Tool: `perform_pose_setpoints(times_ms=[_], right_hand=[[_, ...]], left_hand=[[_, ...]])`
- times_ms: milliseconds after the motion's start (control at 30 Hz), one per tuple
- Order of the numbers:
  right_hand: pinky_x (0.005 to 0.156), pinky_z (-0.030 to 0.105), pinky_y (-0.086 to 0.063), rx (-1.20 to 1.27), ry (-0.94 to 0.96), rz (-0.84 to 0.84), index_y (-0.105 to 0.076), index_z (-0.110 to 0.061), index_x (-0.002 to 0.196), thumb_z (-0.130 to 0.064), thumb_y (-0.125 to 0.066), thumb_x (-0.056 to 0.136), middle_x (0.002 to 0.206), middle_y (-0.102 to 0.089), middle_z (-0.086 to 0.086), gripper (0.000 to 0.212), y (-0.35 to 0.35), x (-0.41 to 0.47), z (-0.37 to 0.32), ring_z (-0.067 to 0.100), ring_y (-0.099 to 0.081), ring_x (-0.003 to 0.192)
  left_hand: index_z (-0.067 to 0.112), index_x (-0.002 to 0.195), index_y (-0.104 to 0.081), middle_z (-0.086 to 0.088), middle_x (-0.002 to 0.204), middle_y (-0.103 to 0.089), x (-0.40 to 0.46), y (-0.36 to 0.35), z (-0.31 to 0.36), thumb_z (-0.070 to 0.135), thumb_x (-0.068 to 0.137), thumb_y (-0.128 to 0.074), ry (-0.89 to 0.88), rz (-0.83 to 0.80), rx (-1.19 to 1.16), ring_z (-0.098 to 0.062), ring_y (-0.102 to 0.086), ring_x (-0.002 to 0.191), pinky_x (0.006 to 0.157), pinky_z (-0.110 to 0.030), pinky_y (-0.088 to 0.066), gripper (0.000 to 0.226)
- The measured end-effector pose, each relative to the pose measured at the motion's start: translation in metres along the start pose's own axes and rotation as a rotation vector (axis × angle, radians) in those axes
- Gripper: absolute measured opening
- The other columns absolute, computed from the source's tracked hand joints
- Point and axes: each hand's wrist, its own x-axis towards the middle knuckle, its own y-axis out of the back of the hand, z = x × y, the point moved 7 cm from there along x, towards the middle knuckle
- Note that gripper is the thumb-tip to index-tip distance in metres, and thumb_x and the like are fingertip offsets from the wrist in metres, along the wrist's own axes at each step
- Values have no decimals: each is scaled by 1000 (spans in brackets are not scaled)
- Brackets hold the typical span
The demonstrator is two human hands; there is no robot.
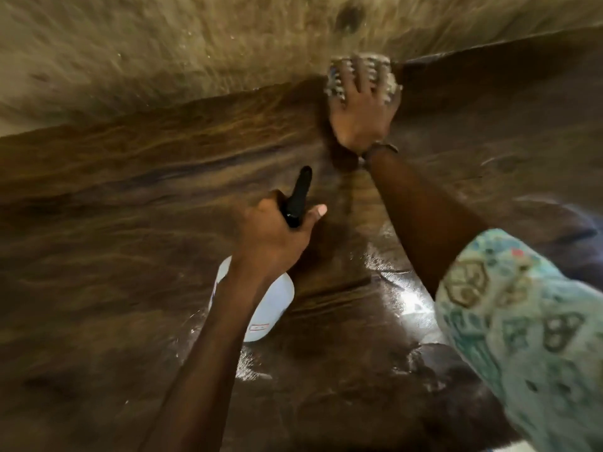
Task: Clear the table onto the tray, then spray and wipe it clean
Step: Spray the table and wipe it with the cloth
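**Ana:** Head view has the right hand [362,109] flat on a cloth [362,71], far out on the dark wooden table [130,197]. How do the fingers [362,73] lie?

**Ben:** Spread and straight, pressing the cloth down, not pinching it. The cloth sits right at the far edge of the table, where the wood gives way to the sandy-looking floor [163,44].

**Ana:** And the left hand [277,233]?

**Ben:** It grips the neck of the spray bottle [261,308], fingers curled round it under the black spray head [298,197], the white body hanging below the wrist, above the nearer middle of the table. The nozzle points toward the far edge.

**Ana:** So the wiping step is in hand. How should it go well?

**Ben:** Probably by keeping the palm flat and pulling the cloth back in overlapping strokes. Wet streaks [411,298] shine nearer the person, under the patterned sleeve [522,321], and they look unwiped.

**Ana:** Any risk at that edge?

**Ben:** The cloth already reaches the rim; a push further out could drop it to the floor. Strokes toward the body seem safer.

**Ana:** Room to move?

**Ben:** No dishes or tray show in view, so sweeps left and right meet nothing. The bottle is best held high, off the cloth's path. The picture is blurred, so fine crumbs cannot be judged.
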Motion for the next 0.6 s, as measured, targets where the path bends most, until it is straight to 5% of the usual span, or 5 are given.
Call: perform_pose_setpoints(times_ms=[167, 333, 500, 600], right_hand=[[114, 60, -7, -100, 472, -16, -25, -34, 148, -42, -27, 96, 158, -19, -6, 52, -31, -46, -85, 29, -12, 147], [114, 57, -16, -163, 762, -36, -34, -32, 145, -44, -35, 95, 156, -28, -4, 51, -37, -132, -18, 28, -20, 145], [115, 56, -15, -148, 379, -19, -24, -36, 147, -47, -31, 92, 158, -21, -6, 57, -2, -127, 91, 26, -13, 146], [114, 59, -9, -65, 157, 34, -22, -35, 148, -43, -33, 93, 159, -15, -7, 57, 3, -104, 84, 26, -8, 147]], left_hand=[[11, 103, -61, -4, 91, -58, -12, -6, -13, 51, 81, -62, 14, 11, 12, -25, -59, 89, 73, -27, -41, 46], [9, 98, -61, -5, 86, -59, -21, -8, -10, 48, 82, -63, -30, 32, 66, -30, -59, 98, 71, -26, -38, 43], [6, 94, -58, -3, 78, -56, -35, -26, -5, 46, 82, -63, -60, -32, 4, -22, -57, 78, 65, -24, -38, 42], [10, 86, -54, 1, 70, -52, -47, -43, -1, 48, 81, -63, -71, -41, 26, -20, -54, 74, 62, -25, -38, 39]])
